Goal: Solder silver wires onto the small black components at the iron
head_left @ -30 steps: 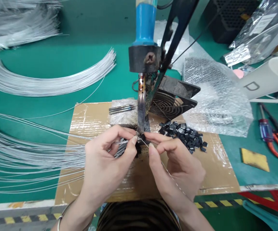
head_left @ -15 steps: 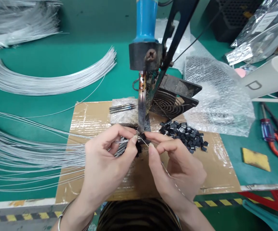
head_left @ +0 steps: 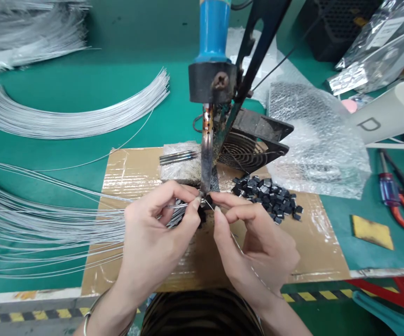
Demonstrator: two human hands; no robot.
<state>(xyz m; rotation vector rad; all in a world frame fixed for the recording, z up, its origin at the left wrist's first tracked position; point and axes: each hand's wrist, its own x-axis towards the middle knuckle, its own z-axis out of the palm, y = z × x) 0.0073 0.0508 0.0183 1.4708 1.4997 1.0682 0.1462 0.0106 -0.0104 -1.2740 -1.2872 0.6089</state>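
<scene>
My left hand [head_left: 158,231]: thumb and index finger are pinched together on the end of a grey cable [head_left: 178,206], which runs back leftward under my palm. My right hand [head_left: 261,242]: thumb is pressed to the bent fingers on a thin wire [head_left: 236,241], which trails down across the palm toward my wrist; the index finger reaches out straighter, its tip close to the iron. The free end of the wire slants up and left from my right thumb to the spot where the two hands nearly meet. That spot lies directly below the tip of the soldering iron [head_left: 207,161], which points down in its stand [head_left: 249,65] over the cardboard [head_left: 314,247]. Whether the tip touches cable or wire, I cannot tell; the parts there are too small and partly covered by my fingertips. More loose cables [head_left: 109,223] fan out to the left of my left hand. A pile of small black pieces [head_left: 268,196] sits on the cardboard just beyond my right hand. Behind it stands a fan [head_left: 245,156]; left of the iron, a wrapped block [head_left: 180,173] bears several metal rods [head_left: 178,157].
</scene>
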